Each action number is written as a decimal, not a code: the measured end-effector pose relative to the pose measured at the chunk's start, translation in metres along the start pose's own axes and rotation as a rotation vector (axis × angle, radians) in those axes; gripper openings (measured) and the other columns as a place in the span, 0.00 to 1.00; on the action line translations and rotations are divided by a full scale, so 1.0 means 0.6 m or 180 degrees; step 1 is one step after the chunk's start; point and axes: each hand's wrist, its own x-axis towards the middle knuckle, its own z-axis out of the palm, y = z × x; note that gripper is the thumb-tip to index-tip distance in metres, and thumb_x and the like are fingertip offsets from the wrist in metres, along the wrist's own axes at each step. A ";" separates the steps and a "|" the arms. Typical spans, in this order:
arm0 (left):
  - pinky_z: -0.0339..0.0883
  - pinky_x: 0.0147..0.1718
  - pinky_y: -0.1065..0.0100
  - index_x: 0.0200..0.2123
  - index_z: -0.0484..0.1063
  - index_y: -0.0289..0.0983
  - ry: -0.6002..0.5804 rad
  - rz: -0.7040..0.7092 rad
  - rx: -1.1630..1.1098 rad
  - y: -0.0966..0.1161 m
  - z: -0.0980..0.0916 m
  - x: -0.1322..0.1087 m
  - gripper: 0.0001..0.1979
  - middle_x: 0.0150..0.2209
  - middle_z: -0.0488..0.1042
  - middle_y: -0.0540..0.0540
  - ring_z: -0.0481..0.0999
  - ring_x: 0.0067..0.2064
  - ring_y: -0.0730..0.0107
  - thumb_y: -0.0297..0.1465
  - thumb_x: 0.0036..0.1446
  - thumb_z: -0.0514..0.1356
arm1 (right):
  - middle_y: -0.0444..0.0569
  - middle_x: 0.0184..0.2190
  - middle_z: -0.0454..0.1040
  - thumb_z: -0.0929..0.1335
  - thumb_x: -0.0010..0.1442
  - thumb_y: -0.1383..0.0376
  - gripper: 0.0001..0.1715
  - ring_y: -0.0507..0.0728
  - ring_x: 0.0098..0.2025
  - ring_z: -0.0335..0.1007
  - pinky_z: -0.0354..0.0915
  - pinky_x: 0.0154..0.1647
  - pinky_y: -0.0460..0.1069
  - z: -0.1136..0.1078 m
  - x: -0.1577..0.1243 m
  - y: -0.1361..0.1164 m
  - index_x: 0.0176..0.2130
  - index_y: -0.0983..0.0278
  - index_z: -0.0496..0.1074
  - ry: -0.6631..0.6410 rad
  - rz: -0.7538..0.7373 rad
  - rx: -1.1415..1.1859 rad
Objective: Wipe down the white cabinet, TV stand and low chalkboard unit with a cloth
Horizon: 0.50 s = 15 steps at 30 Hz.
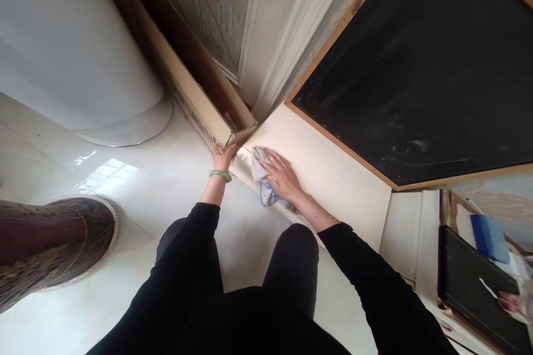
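My left hand (224, 156), with a green bangle at its wrist, grips the near end of a long cardboard box (204, 83). The box is uncovered on its upper side and stretches away toward the wall. Under my right hand (285, 177) is a light grey cloth (260, 163) with a blue edge, pressed onto a low white cabinet top (328, 161). Part of the cloth hangs over the cabinet's front edge. The box's near end meets the left end of this white top.
A framed blackboard (428, 66) leans above the white top. To the left stand a large white cylinder (83, 44) and a brown patterned, boot-like object (62, 238) on the glossy floor (137, 177). A black tray-like surface (478, 283) with a blue item (490, 237) is at right.
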 end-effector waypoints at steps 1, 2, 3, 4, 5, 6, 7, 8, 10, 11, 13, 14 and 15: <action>0.68 0.67 0.59 0.58 0.71 0.42 0.0080 0.0059 0.0159 -0.005 -0.002 0.011 0.33 0.61 0.76 0.39 0.70 0.70 0.58 0.35 0.49 0.76 | 0.43 0.80 0.47 0.60 0.70 0.64 0.36 0.59 0.82 0.37 0.42 0.82 0.61 -0.003 0.005 0.006 0.74 0.59 0.64 0.0040 0.0107 0.0003; 0.71 0.64 0.58 0.52 0.74 0.39 0.0151 0.0112 0.0304 -0.010 -0.004 0.020 0.28 0.56 0.79 0.38 0.75 0.66 0.56 0.36 0.48 0.77 | 0.44 0.80 0.47 0.60 0.70 0.64 0.36 0.60 0.82 0.37 0.42 0.82 0.62 -0.006 0.015 0.012 0.74 0.59 0.64 0.0107 0.0245 -0.0003; 0.73 0.62 0.57 0.46 0.75 0.38 0.0187 0.0136 0.0406 -0.013 -0.004 0.027 0.25 0.53 0.81 0.37 0.78 0.62 0.55 0.36 0.47 0.77 | 0.45 0.80 0.47 0.60 0.70 0.64 0.36 0.61 0.82 0.37 0.43 0.82 0.63 -0.007 0.027 0.017 0.74 0.60 0.64 0.0188 0.0395 -0.0019; 0.73 0.61 0.57 0.42 0.75 0.38 0.0193 0.0117 0.0429 -0.016 -0.003 0.033 0.23 0.50 0.82 0.37 0.79 0.61 0.54 0.36 0.45 0.78 | 0.46 0.80 0.47 0.60 0.70 0.63 0.36 0.61 0.82 0.37 0.43 0.82 0.64 -0.006 0.040 0.021 0.74 0.60 0.64 0.0276 0.0537 -0.0042; 0.74 0.60 0.56 0.39 0.75 0.38 0.0198 0.0104 0.0453 -0.017 -0.002 0.037 0.22 0.48 0.83 0.37 0.80 0.60 0.52 0.37 0.44 0.79 | 0.47 0.80 0.47 0.59 0.71 0.63 0.36 0.62 0.82 0.37 0.43 0.82 0.64 -0.004 0.052 0.024 0.74 0.61 0.64 0.0365 0.0659 -0.0068; 0.74 0.59 0.56 0.37 0.75 0.38 0.0183 0.0118 0.0520 -0.017 -0.001 0.040 0.22 0.46 0.83 0.37 0.80 0.60 0.50 0.37 0.43 0.79 | 0.47 0.80 0.47 0.59 0.71 0.62 0.36 0.63 0.82 0.37 0.43 0.81 0.65 -0.002 0.062 0.025 0.74 0.61 0.63 0.0446 0.0751 -0.0097; 0.75 0.59 0.55 0.36 0.75 0.39 0.0131 0.0150 0.0613 -0.016 0.001 0.042 0.22 0.44 0.84 0.37 0.80 0.60 0.48 0.38 0.42 0.80 | 0.48 0.80 0.47 0.59 0.72 0.61 0.36 0.63 0.82 0.37 0.44 0.81 0.65 0.001 0.069 0.025 0.74 0.61 0.63 0.0513 0.0809 -0.0128; 0.75 0.59 0.55 0.35 0.76 0.39 0.0059 0.0192 0.0718 -0.015 0.002 0.044 0.22 0.44 0.84 0.36 0.80 0.59 0.46 0.39 0.42 0.80 | 0.49 0.80 0.47 0.58 0.72 0.61 0.36 0.64 0.82 0.37 0.44 0.81 0.66 0.003 0.074 0.024 0.74 0.61 0.63 0.0564 0.0834 -0.0162; 0.74 0.59 0.54 0.36 0.76 0.38 -0.0064 0.0284 0.0901 -0.013 0.007 0.048 0.22 0.45 0.84 0.35 0.80 0.59 0.44 0.42 0.43 0.80 | 0.50 0.80 0.47 0.58 0.72 0.60 0.36 0.64 0.82 0.38 0.45 0.81 0.66 0.006 0.075 0.021 0.74 0.62 0.63 0.0615 0.0831 -0.0237; 0.74 0.59 0.54 0.37 0.77 0.38 -0.0081 0.0310 0.0958 -0.013 0.009 0.050 0.23 0.46 0.84 0.34 0.81 0.58 0.44 0.43 0.43 0.79 | 0.50 0.80 0.48 0.57 0.73 0.59 0.36 0.64 0.82 0.38 0.45 0.81 0.66 0.006 0.073 0.019 0.74 0.62 0.63 0.0619 0.0822 -0.0279; 0.73 0.59 0.53 0.39 0.76 0.36 -0.0039 0.0315 0.0995 -0.016 0.016 0.055 0.26 0.48 0.83 0.33 0.81 0.57 0.45 0.44 0.43 0.80 | 0.50 0.79 0.49 0.57 0.73 0.59 0.35 0.64 0.82 0.39 0.46 0.81 0.65 0.006 0.068 0.018 0.74 0.62 0.64 0.0620 0.0806 -0.0364; 0.73 0.58 0.54 0.40 0.76 0.36 -0.0031 0.0319 0.1002 -0.019 0.021 0.058 0.27 0.49 0.83 0.33 0.81 0.56 0.46 0.45 0.43 0.79 | 0.51 0.79 0.49 0.57 0.73 0.58 0.35 0.64 0.81 0.39 0.47 0.81 0.65 0.006 0.066 0.018 0.74 0.62 0.64 0.0633 0.0793 -0.0402; 0.73 0.58 0.54 0.42 0.76 0.36 -0.0043 0.0329 0.1014 -0.023 0.026 0.061 0.29 0.49 0.83 0.34 0.81 0.56 0.47 0.47 0.44 0.79 | 0.51 0.79 0.49 0.56 0.74 0.58 0.35 0.64 0.81 0.39 0.47 0.81 0.65 0.006 0.064 0.019 0.74 0.62 0.64 0.0646 0.0773 -0.0435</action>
